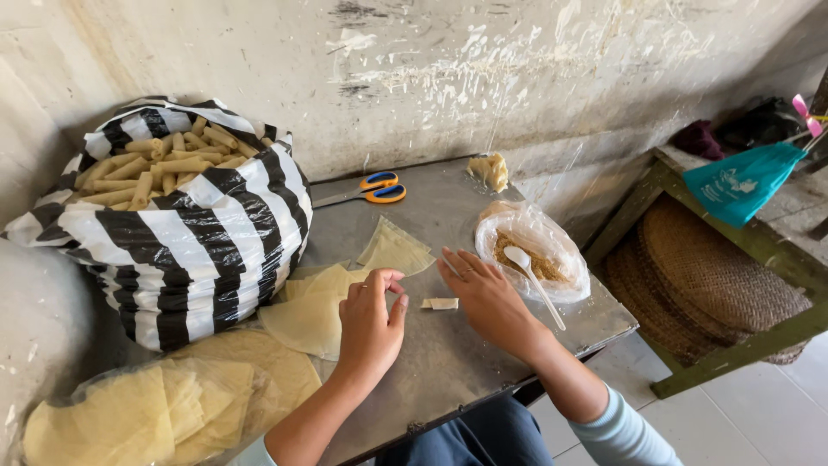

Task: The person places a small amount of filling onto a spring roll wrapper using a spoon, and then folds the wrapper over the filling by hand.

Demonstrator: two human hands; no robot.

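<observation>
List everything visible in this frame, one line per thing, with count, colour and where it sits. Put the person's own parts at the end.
striped bag: one, black and white, left on the table, open
rolled sticks: many, pale yellow, inside the striped bag
wrapper sheets: several, pale yellow, loose on the table by the left hand
bagged wrappers: a stack, pale yellow, in clear plastic at front left
small scrap: one, pale, between the hands
filling bag: one, clear, brown filling inside, right on the table
spoon: one, white, resting in the filling bag
scissors: one pair, orange handles, back of the table
table: one, grey
woven trays: a few, brown, on the green shelf at right
left hand: fingers pinched together
right hand: flat on the table
</observation>
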